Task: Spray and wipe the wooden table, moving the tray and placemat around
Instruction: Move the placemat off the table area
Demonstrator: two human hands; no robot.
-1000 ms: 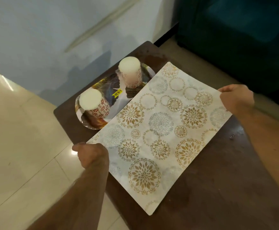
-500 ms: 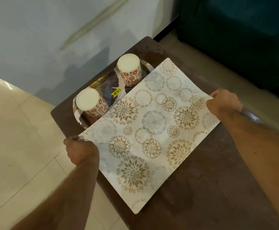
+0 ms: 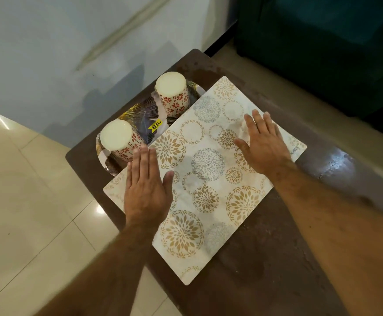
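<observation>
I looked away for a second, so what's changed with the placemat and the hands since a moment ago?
Both hands let go of the placemat's ends. The left hand and right hand now lie open and flat on top of it. The placemat lies on the wooden table, overlapping the tray. The two cups stayed on the tray.

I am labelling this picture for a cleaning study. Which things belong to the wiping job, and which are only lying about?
Belong to the job:
table, dark wood, to be wiped
placemat, flat on the table
tray, partly under the placemat's edge
left hand and right hand, both open and flat on the placemat

Only lying about:
two cups, upside down on the tray
yellow price sticker on the tray
</observation>
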